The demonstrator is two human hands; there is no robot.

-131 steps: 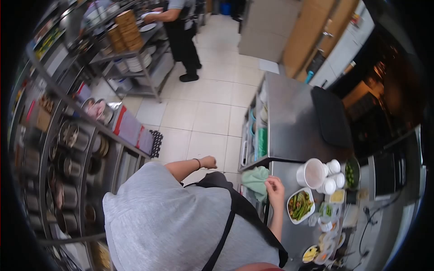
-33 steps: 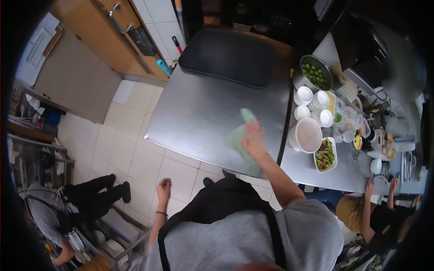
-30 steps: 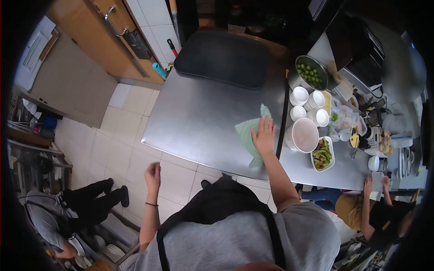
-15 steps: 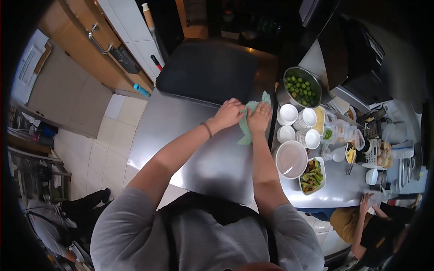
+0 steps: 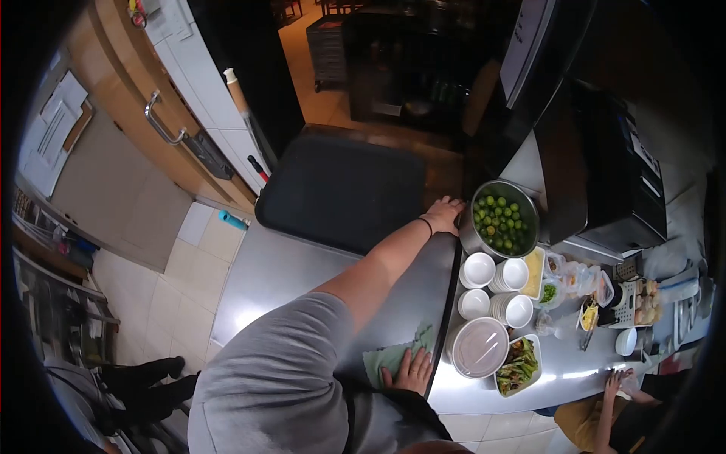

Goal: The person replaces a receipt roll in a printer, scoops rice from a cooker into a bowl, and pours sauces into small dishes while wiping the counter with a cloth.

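Observation:
My left hand (image 5: 445,214) reaches across the steel counter, fingers stretched out beside a metal pot (image 5: 466,227) of small green citrus fruits (image 5: 499,219). Whether its fingertips touch the pot or only the ledge is hard to tell. Close to my body, my right hand (image 5: 411,372) lies flat with spread fingers on a pale green cloth (image 5: 378,363), pressing it against the steel counter (image 5: 302,276). Behind my left forearm is a large black tray (image 5: 344,193) at the counter's far side.
To the right stand stacked white bowls (image 5: 510,275), a lidded round tub (image 5: 480,348), a dish of cooked green vegetables (image 5: 519,365) and a yellow-filled container (image 5: 534,272). Another person's hands (image 5: 614,386) are at the lower right. A second person (image 5: 76,390) stands at lower left.
My hands have separated. The left has left the cloth and moved out to the pot; the right has drawn the cloth back toward my body. The view has tilted upward.

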